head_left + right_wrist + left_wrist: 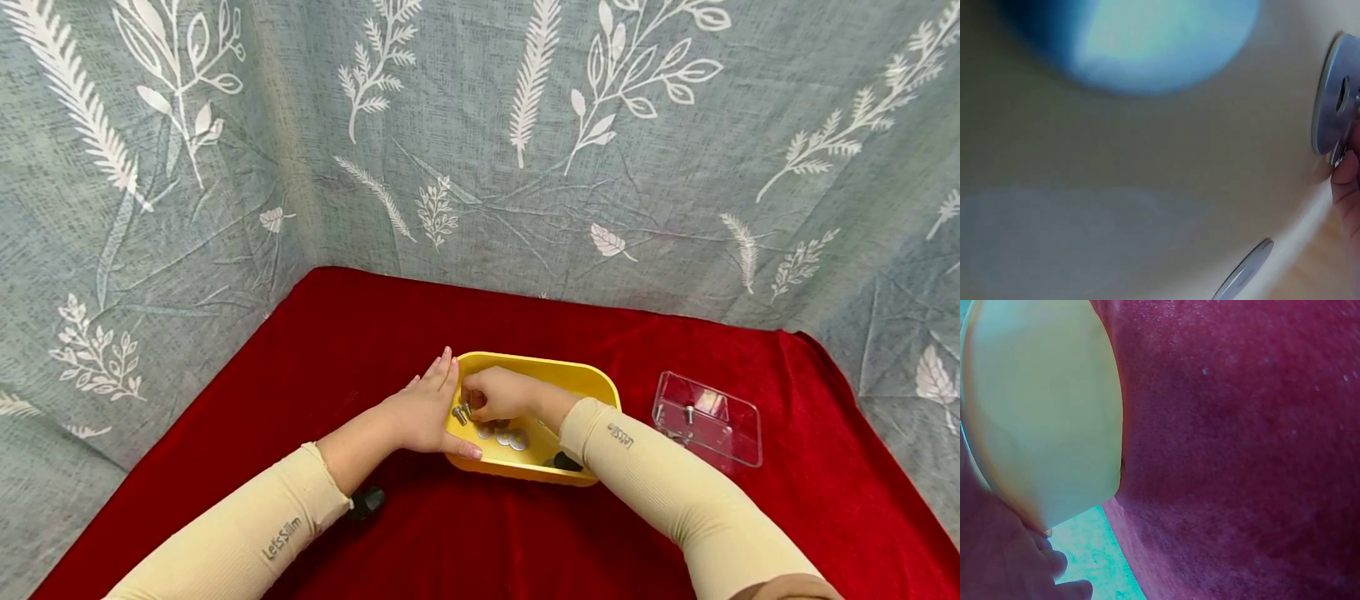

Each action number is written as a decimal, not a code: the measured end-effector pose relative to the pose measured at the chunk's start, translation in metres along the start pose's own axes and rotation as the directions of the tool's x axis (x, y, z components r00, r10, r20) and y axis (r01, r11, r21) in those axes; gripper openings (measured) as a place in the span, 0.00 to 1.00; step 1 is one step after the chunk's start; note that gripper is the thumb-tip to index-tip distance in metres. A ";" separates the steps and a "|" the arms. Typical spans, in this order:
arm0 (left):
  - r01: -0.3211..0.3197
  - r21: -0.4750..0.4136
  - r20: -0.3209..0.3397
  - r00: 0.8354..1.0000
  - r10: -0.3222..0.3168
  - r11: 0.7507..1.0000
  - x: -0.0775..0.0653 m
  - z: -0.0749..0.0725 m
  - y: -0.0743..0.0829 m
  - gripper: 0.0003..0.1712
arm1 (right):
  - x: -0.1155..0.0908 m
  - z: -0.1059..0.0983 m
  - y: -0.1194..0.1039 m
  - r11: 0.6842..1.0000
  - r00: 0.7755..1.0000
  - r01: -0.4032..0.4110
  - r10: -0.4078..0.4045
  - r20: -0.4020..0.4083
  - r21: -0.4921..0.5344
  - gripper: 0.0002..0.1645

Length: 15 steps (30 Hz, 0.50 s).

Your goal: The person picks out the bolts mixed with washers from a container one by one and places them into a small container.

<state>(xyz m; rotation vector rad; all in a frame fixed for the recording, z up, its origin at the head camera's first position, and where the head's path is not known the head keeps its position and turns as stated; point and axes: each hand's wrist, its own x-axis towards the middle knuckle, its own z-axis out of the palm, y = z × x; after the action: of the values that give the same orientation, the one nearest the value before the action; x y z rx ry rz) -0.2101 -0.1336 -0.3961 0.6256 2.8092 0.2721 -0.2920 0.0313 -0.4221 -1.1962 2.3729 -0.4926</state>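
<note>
A yellow plastic bin (536, 362) stands on the red cloth. My left hand (423, 414) lies against its left end, fingers extended along the outside and thumb over the near rim. In the left wrist view, part of that hand (1004, 550) touches the bin's pale wall (1047, 412). Inside the bin, my right hand (510, 393) has its fingers curled at the left end, apparently pinching a metal bolt (467, 409); its fingertips partly hide the contact. Another bolt (458, 416) lies beside it. Several flat washers (517, 440) lie nearby, one washer (1332, 106) right at the fingertips.
A clear plastic tray (723, 450) sits right of the bin, with a bolt (689, 414) and other small pieces in it. Red cloth (360, 333) covers the table. A patterned grey-green curtain (465, 125) hangs behind and at both sides.
</note>
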 end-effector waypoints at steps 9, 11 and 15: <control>0.005 -0.008 -0.001 1.000 -0.005 1.000 -0.001 -0.001 0.001 0.76 | -0.004 -0.012 0.001 1.000 1.000 0.007 -0.008 0.026 0.013 0.07; 0.005 -0.011 0.001 1.000 -0.005 1.000 -0.001 0.000 0.001 0.76 | -0.006 -0.015 0.001 1.000 1.000 0.009 -0.010 0.026 0.015 0.07; 0.010 -0.017 0.006 1.000 -0.010 1.000 0.000 0.000 0.000 0.76 | -0.011 -0.023 0.003 0.999 1.000 0.014 -0.013 0.017 -0.037 0.07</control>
<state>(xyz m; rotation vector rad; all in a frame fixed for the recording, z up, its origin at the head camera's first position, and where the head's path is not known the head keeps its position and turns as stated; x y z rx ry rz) -0.2095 -0.1334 -0.3963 0.6074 2.8012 0.2912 -0.3000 0.0445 -0.4021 -1.2291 2.3714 -0.4429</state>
